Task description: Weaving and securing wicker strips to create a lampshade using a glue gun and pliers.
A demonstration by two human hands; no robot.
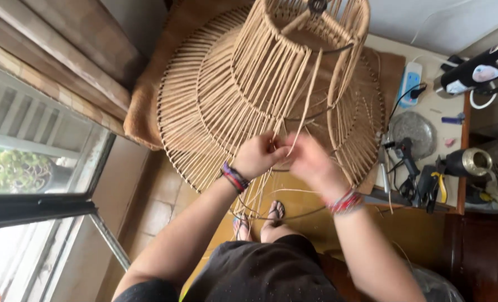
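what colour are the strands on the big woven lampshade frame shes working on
Pale tan, a natural straw colour, on the lampshade frame; both hands pinch strands. Clearest in the head view.

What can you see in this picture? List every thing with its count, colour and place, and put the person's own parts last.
Wicker lampshade frame: one, tan, hanging at centre, tiered.
Loose cane strand: one, tan, running up from the fingers.
Window: one, metal-framed, left.
Power strip: one, white and blue, upper right.
Glue gun: one, black, on the right shelf.
Pliers: one, yellow-handled, right.
Metal flask: one, black and brass, right.
Sandalled feet: two, below the frame.
Left hand: one, striped wristband, pinching strands.
Right hand: one, red wristbands, pinching the strand.
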